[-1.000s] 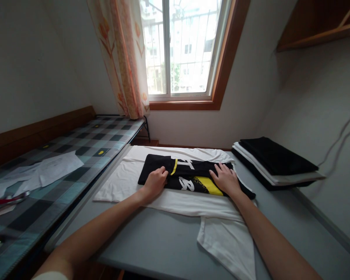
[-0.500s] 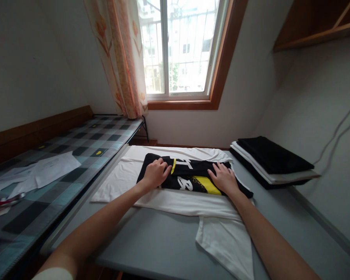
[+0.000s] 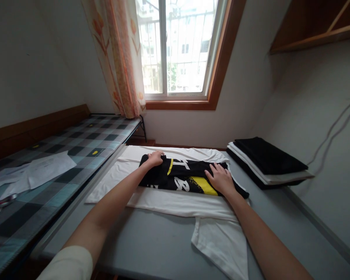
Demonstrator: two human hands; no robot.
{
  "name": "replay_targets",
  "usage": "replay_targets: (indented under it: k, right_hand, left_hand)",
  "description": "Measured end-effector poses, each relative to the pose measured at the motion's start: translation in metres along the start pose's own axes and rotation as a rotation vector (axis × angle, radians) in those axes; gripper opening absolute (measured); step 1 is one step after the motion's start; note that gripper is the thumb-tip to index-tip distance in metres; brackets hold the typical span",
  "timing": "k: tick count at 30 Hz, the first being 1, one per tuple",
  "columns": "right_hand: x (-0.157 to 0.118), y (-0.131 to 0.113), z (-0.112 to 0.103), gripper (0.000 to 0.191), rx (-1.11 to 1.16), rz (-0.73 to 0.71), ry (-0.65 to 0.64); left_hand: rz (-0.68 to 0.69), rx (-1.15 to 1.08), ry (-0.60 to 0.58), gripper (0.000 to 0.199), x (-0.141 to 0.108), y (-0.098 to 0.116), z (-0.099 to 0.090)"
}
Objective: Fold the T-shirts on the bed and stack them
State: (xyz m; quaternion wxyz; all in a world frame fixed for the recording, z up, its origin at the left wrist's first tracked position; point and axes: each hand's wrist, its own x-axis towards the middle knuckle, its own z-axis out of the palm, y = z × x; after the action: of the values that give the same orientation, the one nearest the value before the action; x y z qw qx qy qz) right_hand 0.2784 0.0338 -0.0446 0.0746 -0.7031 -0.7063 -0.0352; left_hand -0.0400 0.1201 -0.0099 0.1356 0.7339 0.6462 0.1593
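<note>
A black T-shirt (image 3: 163,181) with white lettering and a yellow patch lies folded into a long strip on a spread white T-shirt (image 3: 163,200). My left hand (image 3: 156,158) is at the far left edge of the black T-shirt, its fingers curled together on the cloth; the fingertips are partly hidden. Toward the right end, my right hand (image 3: 221,179) rests palm down on the black T-shirt with fingers apart. One sleeve of the white T-shirt hangs toward me on the grey surface.
The grey tabletop (image 3: 157,237) lies under the shirts. A stack of folded black and white clothes (image 3: 268,157) sits at the right by the wall. On the left is a checkered bed (image 3: 55,190) with papers (image 3: 43,171). Beyond are a window (image 3: 177,50) and curtain (image 3: 119,58).
My left hand has moved away from me and slightly left, from the middle of the black strip to its far edge, and its fingers have curled. My right hand stays on the cloth.
</note>
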Motion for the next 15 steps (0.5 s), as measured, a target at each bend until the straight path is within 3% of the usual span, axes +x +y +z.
replay_targets:
  k: [5, 11, 15]
  right_hand:
    - [-0.002, -0.002, -0.003, 0.059, 0.006, 0.006, -0.006]
    - [-0.002, -0.001, -0.003, 0.059, 0.004, 0.001, 0.007]
    - [-0.001, 0.0, 0.0, 0.059, 0.016, -0.005, 0.016]
  left_hand:
    - [0.163, -0.159, 0.008, 0.029, -0.003, -0.002, -0.004]
    - [0.292, -0.257, -0.044, 0.032, -0.005, -0.009, -0.009]
    - [0.393, -0.011, -0.095, 0.046, -0.01, -0.004, -0.015]
